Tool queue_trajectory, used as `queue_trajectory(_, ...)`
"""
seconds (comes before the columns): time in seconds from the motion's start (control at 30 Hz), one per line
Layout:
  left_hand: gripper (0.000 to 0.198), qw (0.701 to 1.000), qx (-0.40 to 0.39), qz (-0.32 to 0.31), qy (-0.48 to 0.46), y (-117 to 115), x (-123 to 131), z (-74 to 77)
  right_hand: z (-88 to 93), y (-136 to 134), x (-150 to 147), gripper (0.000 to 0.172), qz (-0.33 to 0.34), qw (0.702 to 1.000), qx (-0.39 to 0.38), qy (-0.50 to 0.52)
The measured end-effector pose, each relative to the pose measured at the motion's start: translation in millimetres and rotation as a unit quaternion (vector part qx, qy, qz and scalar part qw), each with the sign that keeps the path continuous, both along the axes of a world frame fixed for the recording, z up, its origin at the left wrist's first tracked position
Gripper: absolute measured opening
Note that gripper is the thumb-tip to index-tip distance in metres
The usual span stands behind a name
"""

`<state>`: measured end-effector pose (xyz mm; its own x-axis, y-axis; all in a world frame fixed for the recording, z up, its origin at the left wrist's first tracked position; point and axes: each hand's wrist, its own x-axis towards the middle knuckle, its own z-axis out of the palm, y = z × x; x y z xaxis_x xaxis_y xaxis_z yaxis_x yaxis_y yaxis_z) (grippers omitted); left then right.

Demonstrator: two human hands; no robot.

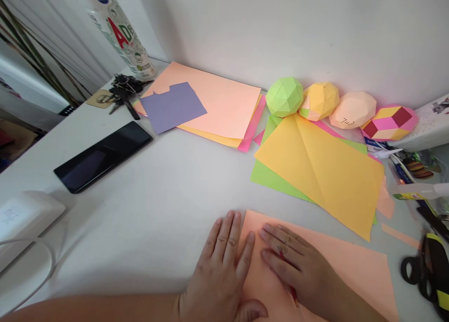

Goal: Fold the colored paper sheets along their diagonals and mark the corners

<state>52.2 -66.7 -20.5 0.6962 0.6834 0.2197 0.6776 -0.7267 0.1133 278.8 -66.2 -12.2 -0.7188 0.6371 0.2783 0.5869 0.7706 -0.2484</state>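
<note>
A salmon-coloured paper sheet [354, 270] lies on the white table under both of my hands. My left hand [224, 266] rests flat across the sheet's left edge, fingers stretched out. Beside it, my right hand [298, 261] lies on the paper with its fingers together. A slim red pen-like tool [293, 293] is tucked between the fingers of that hand; its tip pokes out above them and the rest is partly hidden. Just beyond my right hand, a creased yellow sheet [336, 172] overlaps a green sheet [273, 179].
Faceted paper balls in green [284, 96], yellow [324, 97], peach [352, 110] and patterned pink [389, 122] line the wall. At left are a phone [103, 156], keys [126, 90], a bottle [122, 37] and a white charger [28, 224]. Black-handled scissors [417, 273] lie at right.
</note>
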Motion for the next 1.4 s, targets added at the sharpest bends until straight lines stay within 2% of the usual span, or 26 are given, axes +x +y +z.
queue_trajectory(0.7, 0.102, 1.000, -0.008, 0.005, 0.002, -1.0, 0.3, 0.0, -2.2, -1.3, 1.7, 0.028, 0.005, 1.000, -0.009, -0.001)
queue_trajectory(1.0, 0.091, 0.999, -0.009, -0.031, -0.020, 4.8, -0.4, 3.4, -0.2, -1.1, 0.7, 0.028, -0.004, 1.000, -0.010, 0.003)
queue_trajectory(1.2, 0.094, 0.997, 0.001, -0.073, -0.003, 12.3, 1.7, 5.9, 0.4, 0.0, -1.4, 0.027, -0.008, 1.000, -0.008, 0.008)
queue_trajectory(1.4, 0.093, 0.998, 0.025, -0.056, 0.010, 12.4, 4.7, 9.2, -0.3, -0.1, -0.3, 0.027, -0.009, 1.000, 0.002, 0.003)
